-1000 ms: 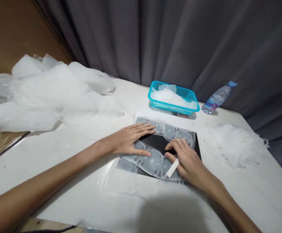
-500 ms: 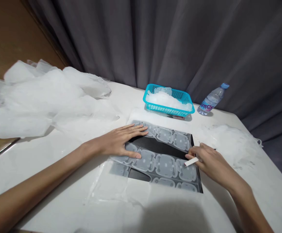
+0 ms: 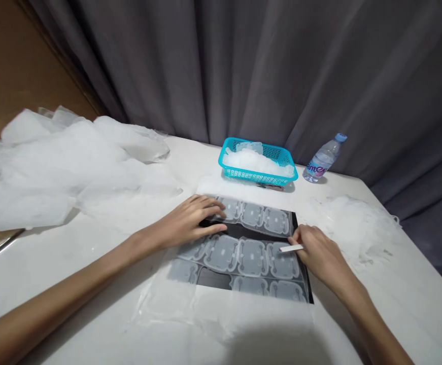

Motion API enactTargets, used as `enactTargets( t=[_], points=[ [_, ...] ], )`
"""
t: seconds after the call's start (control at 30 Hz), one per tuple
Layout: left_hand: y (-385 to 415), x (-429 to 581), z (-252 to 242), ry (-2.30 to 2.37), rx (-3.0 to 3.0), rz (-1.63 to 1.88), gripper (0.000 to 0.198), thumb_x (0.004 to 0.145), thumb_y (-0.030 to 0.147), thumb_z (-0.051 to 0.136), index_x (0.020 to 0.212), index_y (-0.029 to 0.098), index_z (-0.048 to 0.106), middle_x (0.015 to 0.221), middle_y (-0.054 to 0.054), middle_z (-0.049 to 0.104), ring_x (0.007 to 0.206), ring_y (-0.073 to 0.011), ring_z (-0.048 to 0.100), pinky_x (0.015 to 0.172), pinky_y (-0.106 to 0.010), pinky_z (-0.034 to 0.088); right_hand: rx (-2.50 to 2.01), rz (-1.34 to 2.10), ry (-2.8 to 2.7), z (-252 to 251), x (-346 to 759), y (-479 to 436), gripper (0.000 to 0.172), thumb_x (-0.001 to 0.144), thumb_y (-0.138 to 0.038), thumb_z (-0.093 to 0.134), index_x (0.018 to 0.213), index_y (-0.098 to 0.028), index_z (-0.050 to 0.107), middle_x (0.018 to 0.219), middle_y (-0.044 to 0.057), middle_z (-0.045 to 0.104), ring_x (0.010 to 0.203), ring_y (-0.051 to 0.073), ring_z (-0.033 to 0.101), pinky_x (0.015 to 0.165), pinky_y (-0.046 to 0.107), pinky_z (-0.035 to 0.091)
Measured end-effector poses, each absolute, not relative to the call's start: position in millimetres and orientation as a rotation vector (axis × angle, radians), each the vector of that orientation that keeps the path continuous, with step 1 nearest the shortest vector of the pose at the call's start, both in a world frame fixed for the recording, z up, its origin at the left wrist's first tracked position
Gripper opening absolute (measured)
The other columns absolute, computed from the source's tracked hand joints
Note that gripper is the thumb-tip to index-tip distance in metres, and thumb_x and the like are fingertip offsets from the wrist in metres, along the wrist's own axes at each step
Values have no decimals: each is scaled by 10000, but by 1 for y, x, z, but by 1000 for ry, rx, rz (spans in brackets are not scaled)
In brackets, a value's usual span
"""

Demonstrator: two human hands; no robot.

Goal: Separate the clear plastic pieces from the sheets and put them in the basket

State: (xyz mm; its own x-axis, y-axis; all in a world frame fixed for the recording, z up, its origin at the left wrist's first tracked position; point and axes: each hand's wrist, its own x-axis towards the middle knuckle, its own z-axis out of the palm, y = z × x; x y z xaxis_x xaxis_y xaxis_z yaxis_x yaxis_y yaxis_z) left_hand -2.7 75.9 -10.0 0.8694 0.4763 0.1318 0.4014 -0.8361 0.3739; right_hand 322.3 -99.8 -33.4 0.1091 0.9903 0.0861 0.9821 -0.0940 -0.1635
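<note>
A translucent plastic sheet of moulded rounded pieces [image 3: 243,253] lies over a black mat [image 3: 243,230] on the white table. My left hand [image 3: 190,223] rests flat on the sheet's left part, fingers stretched out and slightly curled at the tips. My right hand [image 3: 317,253] is at the sheet's right edge, fingers closed round a thin white stick [image 3: 291,248] whose tip points left onto the sheet.
A turquoise basket [image 3: 258,175] with white plastic pieces stands behind the mat, a pen-like thing at its foot. A water bottle [image 3: 321,159] lies to its right. Heaps of clear plastic film [image 3: 64,162] fill the left; a smaller heap [image 3: 352,223] sits right. Grey curtain behind.
My right hand moved from the sheet's front middle to its right edge with the white stick. The sheet now lies flatter. My left hand curled slightly; the view shifted.
</note>
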Motion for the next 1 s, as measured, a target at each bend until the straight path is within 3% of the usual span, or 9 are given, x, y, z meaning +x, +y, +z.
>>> enactTargets(
  t=[0.1,0.2,0.33,0.4,0.5,0.6,0.7,0.8,1.0],
  points=[
    [68,28,-1,526,2679,384,370,1070,545,527,1221,247,685,1311,-90,699,1243,-280,621,1109,-450,435,-2051,24,-2004,-37,313,-96,171,968,-164,473,822,-253,457,836,62,656,801,253,634,623,323,399],
    [59,68,7,349,2595,402,359,1086,490,520,1346,267,629,1411,-88,652,1338,-272,575,1164,-443,412,-1956,88,-1912,-31,298,-91,114,998,-206,441,895,-247,465,815,52,636,736,245,635,611,324,415],
    [56,103,18,92,2425,306,489,1072,471,561,1535,342,471,1557,-22,575,1505,-269,445,1322,-493,187,-1721,277,-1765,-19,283,-86,95,1048,-277,437,988,-240,501,896,36,657,735,199,639,659,307,467],
    [59,105,23,71,2371,269,459,1053,491,587,1480,335,528,1490,-12,630,1502,-276,448,1332,-501,160,-1596,358,-1711,-17,278,-86,82,1046,-295,482,1010,-243,533,943,35,665,767,180,626,703,301,487],
    [66,95,29,64,2436,300,331,1040,493,607,1268,261,665,1268,-46,719,1369,-276,551,1292,-483,263,-1486,502,-1630,-17,270,-86,106,1027,-300,550,1117,-245,542,995,37,697,794,166,604,750,302,499],
    [67,85,33,-8,2596,320,228,1076,417,561,1081,244,710,1055,-43,723,1100,-236,646,1240,-457,309,-1494,544,-1541,-16,263,-87,217,1010,-294,595,1197,-238,501,921,15,729,754,164,571,739,303,482],
    [64,80,34,-8,2719,326,238,1091,384,536,1048,234,716,1023,-56,694,1072,-247,606,1151,-444,354,-1511,528,-1570,-14,262,-87,178,1014,-256,595,1187,-232,561,906,13,730,772,171,565,736,306,468],
    [61,81,31,33,2759,341,270,1104,381,498,1080,210,705,1030,-70,664,1098,-269,548,1066,-431,377,-1515,374,-1696,-13,264,-88,131,1031,-218,572,1134,-224,653,907,30,708,818,194,571,742,322,461],
    [56,88,22,61,2627,366,251,1079,297,506,866,198,596,902,-31,591,947,-236,503,959,-398,388,-1563,-67,-1854,-21,263,-85,191,1057,-184,487,1003,-183,671,862,65,697,817,229,571,730,351,437]
  ],
)
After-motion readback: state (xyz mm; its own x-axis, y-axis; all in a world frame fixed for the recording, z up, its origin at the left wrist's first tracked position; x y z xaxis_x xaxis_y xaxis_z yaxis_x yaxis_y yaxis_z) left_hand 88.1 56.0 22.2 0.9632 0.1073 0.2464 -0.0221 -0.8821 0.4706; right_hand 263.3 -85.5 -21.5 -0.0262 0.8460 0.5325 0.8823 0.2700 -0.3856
